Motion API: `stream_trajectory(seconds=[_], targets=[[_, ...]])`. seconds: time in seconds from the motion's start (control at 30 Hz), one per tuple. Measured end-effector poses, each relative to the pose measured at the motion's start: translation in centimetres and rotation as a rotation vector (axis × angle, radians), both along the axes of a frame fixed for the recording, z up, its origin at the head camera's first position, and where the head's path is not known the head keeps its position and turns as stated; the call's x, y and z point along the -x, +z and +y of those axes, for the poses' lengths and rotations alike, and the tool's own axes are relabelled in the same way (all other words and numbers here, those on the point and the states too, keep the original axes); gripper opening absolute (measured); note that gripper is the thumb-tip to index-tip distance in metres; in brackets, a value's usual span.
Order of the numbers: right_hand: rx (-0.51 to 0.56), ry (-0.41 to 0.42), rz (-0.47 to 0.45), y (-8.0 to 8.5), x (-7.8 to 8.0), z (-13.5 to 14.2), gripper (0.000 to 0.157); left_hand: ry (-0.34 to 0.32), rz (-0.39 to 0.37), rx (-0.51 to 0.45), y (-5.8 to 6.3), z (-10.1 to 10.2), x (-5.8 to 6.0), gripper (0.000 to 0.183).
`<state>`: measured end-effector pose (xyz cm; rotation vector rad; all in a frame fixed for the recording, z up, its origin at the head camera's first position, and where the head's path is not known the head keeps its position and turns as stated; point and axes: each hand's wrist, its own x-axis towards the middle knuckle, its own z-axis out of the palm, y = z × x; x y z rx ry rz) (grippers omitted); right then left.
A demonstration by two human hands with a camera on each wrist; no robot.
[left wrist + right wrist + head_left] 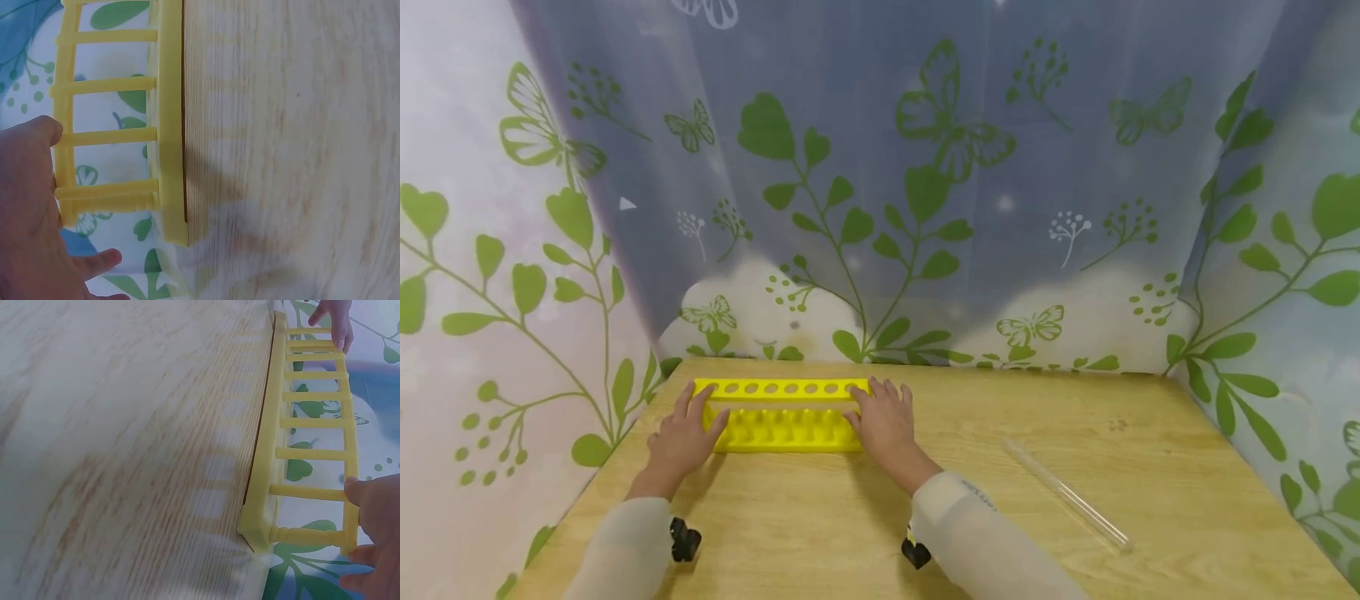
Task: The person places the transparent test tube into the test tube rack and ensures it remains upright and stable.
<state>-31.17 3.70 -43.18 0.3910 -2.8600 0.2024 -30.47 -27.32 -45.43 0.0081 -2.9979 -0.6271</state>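
A yellow plastic test tube rack (790,439) stands upright toward the back left of the wooden table, with a row of round holes along its top and pegs behind the front edge. My left hand (683,435) grips its left end, the thumb (49,130) against the top bar. At the opposite end my right hand (887,425) holds the top corner, its thumb (354,490) on the front of the bar and fingers past the end. Thin uprights join the rack's top and base in both wrist views. No tubes show in the holes.
A clear test tube (1075,498) lies slantwise on the table (1000,550), right of my right forearm. Cloth (1045,275) printed with green leaves and butterflies hangs behind the table and along both sides. Small black devices (685,540) are at both wrists.
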Motion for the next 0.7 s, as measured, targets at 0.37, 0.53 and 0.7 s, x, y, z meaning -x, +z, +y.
stream_trajectory(seconds=[0.37, 0.53, 0.7], targets=[[-0.010, 0.024, 0.004, 0.3, -0.2, 1.2, 0.044, -0.014, 0.004, -0.008, 0.6, 0.9, -0.4, 0.073], [-0.013, 0.030, 0.026, 0.6, -0.2, 1.6, 0.044, -0.014, 0.012, -0.003, 0.9, 1.4, -0.7, 0.073], [-0.021, 0.043, 0.009, -0.1, -0.6, 1.9, 0.045, -0.002, 0.008, 0.004, 0.4, 1.7, -1.4, 0.072]])
